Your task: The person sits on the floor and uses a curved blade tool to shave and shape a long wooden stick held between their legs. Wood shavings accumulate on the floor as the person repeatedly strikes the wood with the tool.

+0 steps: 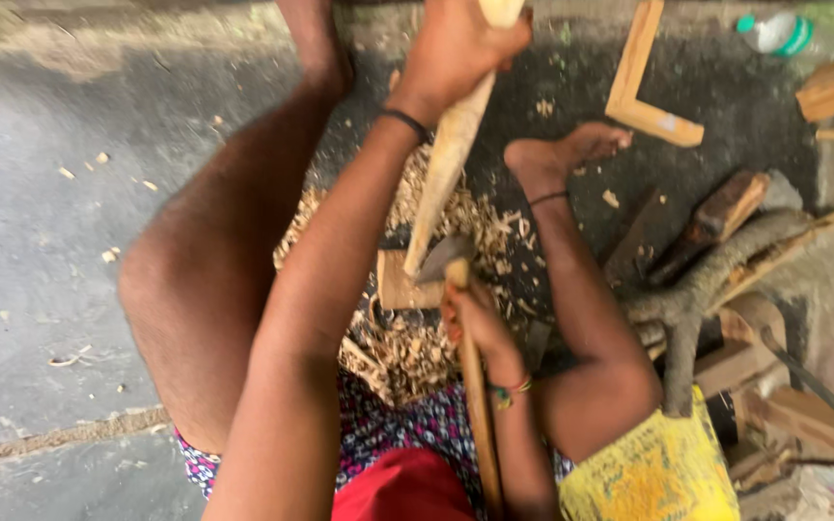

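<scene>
My left hand grips the upper end of a long pale wooden piece that stands upright with its tapered lower end on a small wooden block. My right hand holds the wooden handle of an adze-like tool just below its dark metal head, which touches the lower end of the pale piece. A heap of wood shavings lies around the block, between my bare legs. My right foot rests beyond the shavings.
An L-shaped wooden frame piece lies at the top right, with a plastic bottle farther right. Rough branches and wood offcuts are piled at the right. A yellow sack sits by my right knee. Grey concrete floor stretches left.
</scene>
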